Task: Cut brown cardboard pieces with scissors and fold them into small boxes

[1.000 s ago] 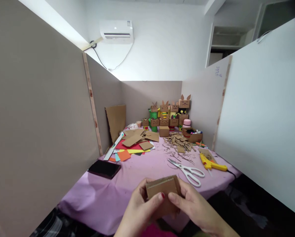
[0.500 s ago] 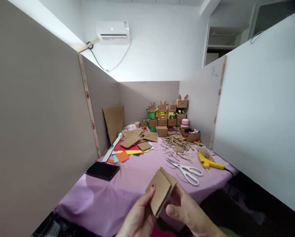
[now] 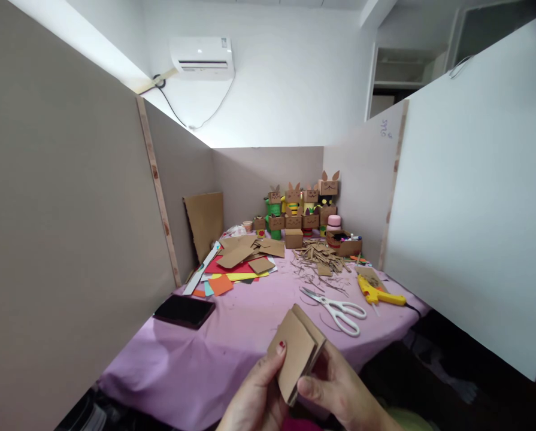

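A small stack of cardboard squares (image 3: 292,353) is held above the table's near edge, tilted, its layers slightly fanned at the top. My left hand (image 3: 261,383) grips it from the left, thumb lying on the front face. From the right, my right hand (image 3: 342,383) closes on the stack, its thumb at the lower right edge and its other fingers hidden behind. White-handled scissors (image 3: 335,308) lie just beyond, blades partly apart. To their right rests a yellow hot glue gun (image 3: 378,292) with its cord running off the table.
A dark phone (image 3: 184,311) lies at left. Behind it are a ruler (image 3: 202,269), coloured paper (image 3: 221,285) and cardboard sheets (image 3: 236,254). Cardboard scraps (image 3: 320,256) are heaped at centre right. Cardboard animal figures (image 3: 293,206) and an open box of pens (image 3: 345,244) stand at the back.
My right thumb has come in against the stack's lower right edge. Both hands and the stack have shifted slightly right in view, while the whole scene has slid a little left.
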`<move>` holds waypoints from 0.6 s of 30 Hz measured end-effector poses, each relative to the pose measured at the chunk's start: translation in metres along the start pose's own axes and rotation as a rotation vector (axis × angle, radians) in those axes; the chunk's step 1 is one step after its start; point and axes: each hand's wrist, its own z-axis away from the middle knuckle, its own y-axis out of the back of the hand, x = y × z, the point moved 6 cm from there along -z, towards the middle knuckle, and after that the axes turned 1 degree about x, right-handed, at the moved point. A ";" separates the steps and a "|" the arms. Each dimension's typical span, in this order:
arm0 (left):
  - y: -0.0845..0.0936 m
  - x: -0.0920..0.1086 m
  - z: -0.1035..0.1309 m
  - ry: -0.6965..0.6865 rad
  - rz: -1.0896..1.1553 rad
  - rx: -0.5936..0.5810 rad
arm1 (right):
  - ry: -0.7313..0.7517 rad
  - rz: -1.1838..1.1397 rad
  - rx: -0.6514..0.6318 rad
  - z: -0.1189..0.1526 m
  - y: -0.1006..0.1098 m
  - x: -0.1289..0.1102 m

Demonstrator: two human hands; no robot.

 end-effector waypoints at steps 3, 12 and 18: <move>0.001 0.001 0.001 -0.030 -0.031 0.000 | 0.000 -0.018 0.000 0.001 0.000 0.002; 0.003 0.001 0.001 -0.052 -0.052 -0.016 | -0.008 -0.028 -0.013 0.002 0.002 0.005; 0.004 -0.003 -0.002 -0.034 -0.051 -0.089 | -0.018 -0.044 -0.055 0.002 0.002 0.008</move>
